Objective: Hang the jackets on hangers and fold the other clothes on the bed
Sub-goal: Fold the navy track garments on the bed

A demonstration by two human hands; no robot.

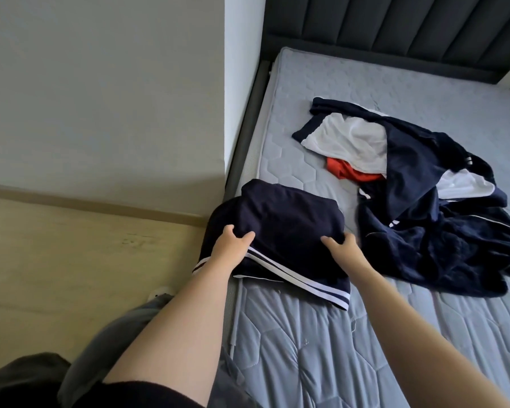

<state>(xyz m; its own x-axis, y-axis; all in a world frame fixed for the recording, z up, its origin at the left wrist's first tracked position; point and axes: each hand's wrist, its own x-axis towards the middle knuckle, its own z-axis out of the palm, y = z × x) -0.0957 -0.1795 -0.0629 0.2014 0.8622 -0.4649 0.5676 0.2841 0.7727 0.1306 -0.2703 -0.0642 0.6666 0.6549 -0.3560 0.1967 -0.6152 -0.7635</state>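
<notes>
Step in hand: squaring off the folded navy garment (283, 219), centre of frame, at the left edge of the mattress (306, 348). Its left side overhangs the edge, above the floor (71, 260).

Left hand (233, 242) grips the bundle's left side, fingers curled into the cloth. Right hand (340, 247) grips the right side the same way. The striped hem (306, 279) faces the lower frame and sits a bit skewed.

To do it well, my read:
- Slide the bundle right, fully onto the mattress, before letting go. The overhang could let it slip off.
- Move both hands together so the layers don't shear.
- Line the hem up with the layer above, then flatten with open palms to push the air out.
- Keep it apart from the pile (442, 231) at centre right, just beside the right hand. Loose navy cloth there could snag.

Left to do: the pile holds what looks like a navy jacket (409, 160) with white lining, with a red piece (348, 172) under it. Jackets need hangers, and none are in view.
</notes>
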